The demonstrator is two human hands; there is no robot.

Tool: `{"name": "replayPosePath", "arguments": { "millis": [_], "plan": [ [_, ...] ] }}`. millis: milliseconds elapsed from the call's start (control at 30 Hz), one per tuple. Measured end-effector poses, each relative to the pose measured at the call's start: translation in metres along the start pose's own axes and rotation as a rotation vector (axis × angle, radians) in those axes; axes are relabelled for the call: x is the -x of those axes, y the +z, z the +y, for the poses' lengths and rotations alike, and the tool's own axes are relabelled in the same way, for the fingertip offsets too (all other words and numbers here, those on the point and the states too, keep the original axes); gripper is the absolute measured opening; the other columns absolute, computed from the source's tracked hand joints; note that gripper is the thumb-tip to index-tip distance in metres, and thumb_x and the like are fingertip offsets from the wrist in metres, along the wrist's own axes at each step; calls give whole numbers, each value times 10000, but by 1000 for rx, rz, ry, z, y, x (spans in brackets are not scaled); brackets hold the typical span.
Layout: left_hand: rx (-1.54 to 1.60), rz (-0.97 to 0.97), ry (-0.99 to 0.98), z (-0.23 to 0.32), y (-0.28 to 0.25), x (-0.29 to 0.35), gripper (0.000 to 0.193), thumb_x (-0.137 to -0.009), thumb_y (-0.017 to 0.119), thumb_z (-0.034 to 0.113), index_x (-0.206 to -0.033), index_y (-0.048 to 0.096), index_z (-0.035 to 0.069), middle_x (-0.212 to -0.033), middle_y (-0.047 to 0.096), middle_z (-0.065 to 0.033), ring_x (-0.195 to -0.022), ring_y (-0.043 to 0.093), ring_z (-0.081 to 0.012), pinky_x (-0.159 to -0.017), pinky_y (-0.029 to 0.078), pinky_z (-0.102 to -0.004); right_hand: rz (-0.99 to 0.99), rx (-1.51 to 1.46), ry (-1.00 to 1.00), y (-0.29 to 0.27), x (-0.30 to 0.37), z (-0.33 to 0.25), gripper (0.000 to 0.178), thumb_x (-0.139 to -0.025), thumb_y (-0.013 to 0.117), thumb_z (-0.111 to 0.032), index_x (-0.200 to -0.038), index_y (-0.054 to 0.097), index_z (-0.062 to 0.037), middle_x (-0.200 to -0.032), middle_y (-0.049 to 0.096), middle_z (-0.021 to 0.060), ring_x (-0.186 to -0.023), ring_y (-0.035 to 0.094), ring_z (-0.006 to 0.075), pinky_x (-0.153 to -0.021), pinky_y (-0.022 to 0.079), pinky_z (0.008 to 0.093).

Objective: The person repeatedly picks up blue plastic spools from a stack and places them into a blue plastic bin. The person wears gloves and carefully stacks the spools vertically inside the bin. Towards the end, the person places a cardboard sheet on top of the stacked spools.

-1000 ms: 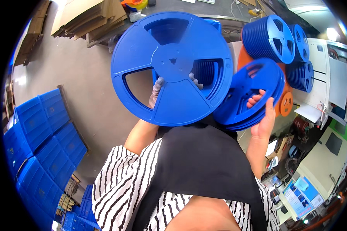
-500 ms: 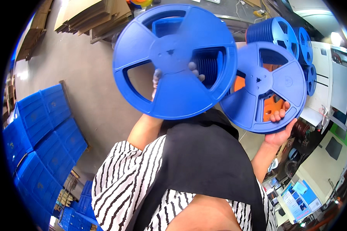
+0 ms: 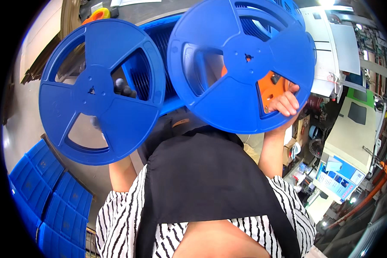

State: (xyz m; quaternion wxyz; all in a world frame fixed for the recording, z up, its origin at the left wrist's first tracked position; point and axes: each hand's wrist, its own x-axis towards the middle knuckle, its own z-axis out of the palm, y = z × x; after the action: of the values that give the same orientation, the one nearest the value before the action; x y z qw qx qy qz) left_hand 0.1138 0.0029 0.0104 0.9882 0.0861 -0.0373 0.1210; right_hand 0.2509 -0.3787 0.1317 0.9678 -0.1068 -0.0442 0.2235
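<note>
My left hand [image 3: 124,87] is mostly behind a blue three-spoked plastic reel [image 3: 69,101]. Its grey-covered fingertips show through the reel's cut-outs, and the palm is hidden. My right hand [image 3: 284,104] grips another blue reel [image 3: 210,92] near the lower right of its rim, bare fingers hooked through a cut-out. Both reels are held up side by side, a narrow gap between them, flat faces toward me. Between and behind them a blue crate [image 3: 176,104] shows, with thin dark upright discs [image 3: 161,41] in it. Something orange [image 3: 268,88] appears through the right reel's cut-out.
Blue crates [image 3: 66,206] are stacked at the lower left. Flat cardboard [image 3: 41,38] is piled at the upper left, near a yellow-and-orange ring-shaped thing [image 3: 99,14] on a dark table. A pale machine [image 3: 346,133] with a green part stands at the right.
The left reel has moved left and down, no longer overlapping the other. The right reel has shifted left and up and looks larger. My view has also shifted; both hands keep their reels.
</note>
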Motion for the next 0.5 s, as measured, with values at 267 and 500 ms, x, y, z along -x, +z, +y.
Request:
{"name": "replayPosePath", "arguments": {
  "millis": [267,500],
  "plan": [
    [68,272,-163,-8,8,4,694,-833,733,282,-1374,425,-26,-1321,509,-146,-1182,531,-238,-1023,455,-352,91,151,-25,-4,-4,10,564,-963,578,-377,-1334,458,31,-909,598,71,-785,591,174,-698,511,314],
    [-617,331,-490,-70,0,-5,488,-910,612,308,-1305,531,33,-1153,631,-80,-963,619,-174,-857,520,-324,138,1062,175,38,-23,112,764,-931,505,-585,-1358,429,43,-1142,655,164,-1052,650,319,-901,512,446]
  ]
}}
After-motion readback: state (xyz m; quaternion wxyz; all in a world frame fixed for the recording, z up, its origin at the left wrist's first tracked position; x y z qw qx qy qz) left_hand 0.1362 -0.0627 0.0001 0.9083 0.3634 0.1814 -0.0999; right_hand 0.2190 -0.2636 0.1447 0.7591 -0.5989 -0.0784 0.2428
